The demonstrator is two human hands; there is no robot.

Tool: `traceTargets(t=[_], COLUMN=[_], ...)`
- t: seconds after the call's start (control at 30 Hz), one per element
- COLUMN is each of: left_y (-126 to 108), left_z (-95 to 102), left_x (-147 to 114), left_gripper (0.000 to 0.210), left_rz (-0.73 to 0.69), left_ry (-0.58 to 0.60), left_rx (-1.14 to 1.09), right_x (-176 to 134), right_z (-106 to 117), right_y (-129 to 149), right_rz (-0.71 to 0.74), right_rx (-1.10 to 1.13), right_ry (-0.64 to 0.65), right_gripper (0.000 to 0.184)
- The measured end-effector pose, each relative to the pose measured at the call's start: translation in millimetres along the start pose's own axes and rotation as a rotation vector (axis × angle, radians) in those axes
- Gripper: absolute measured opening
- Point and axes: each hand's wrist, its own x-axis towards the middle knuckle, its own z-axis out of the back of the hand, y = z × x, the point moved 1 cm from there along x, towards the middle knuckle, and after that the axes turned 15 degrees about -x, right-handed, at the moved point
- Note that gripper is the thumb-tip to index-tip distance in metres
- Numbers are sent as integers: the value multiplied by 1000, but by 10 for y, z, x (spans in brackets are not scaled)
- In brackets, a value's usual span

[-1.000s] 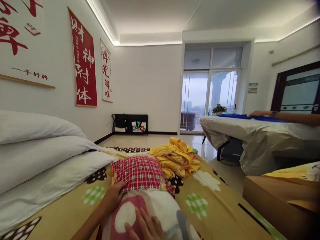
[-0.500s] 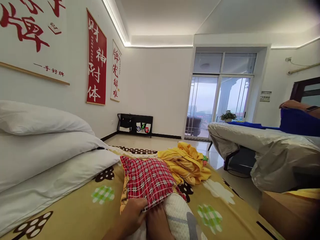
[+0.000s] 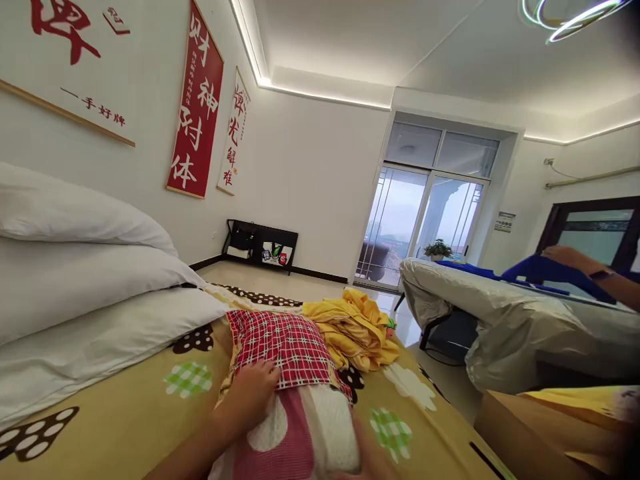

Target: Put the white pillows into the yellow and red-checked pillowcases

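A red plaid pillowcase (image 3: 287, 347) lies on the bed, its near edge over the end of a pink and white pillow or folded cloth (image 3: 280, 440); which of the two I cannot tell. My left hand (image 3: 255, 393) is closed on the left side of the pillowcase's near edge, fingers curled over the fabric. Low at the frame's bottom, my right hand (image 3: 367, 450) rests along the right side of the pink and white piece. It is blurred and partly cut off, so its fingers cannot be read.
White pillows (image 3: 90, 280) are stacked at the left. A crumpled yellow cloth (image 3: 355, 327) lies beyond the pillowcase. A cardboard box (image 3: 520, 427) stands at the right. Another person's hand (image 3: 570, 257) holds blue fabric (image 3: 530, 267) over a plastic-covered table (image 3: 460, 287).
My right hand has come out of the pillowcase opening and moved down to the right. More pink and white material shows. The other person's hand has moved left with the blue fabric.
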Motion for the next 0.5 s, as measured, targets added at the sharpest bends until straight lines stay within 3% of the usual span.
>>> traceTargets(t=[0.1,0.23,0.37,0.5], left_y=[-333,-539,-751,-937], left_z=[-96,-365,-590,-737], left_x=[579,1099,1209,1066], left_gripper=[35,29,26,16], left_rz=[-115,-189,-240,-314], left_ry=[36,130,145,212], left_rx=[6,-16,-27,-20], right_x=[32,-5,112,293], right_z=[-177,-432,-694,-873], right_y=[342,459,549,706], right_rz=[31,99,231,223], right_rx=[-113,-314,-426,-352], right_ry=[-60,-173,-317,-233], right_gripper=[94,75,50,37])
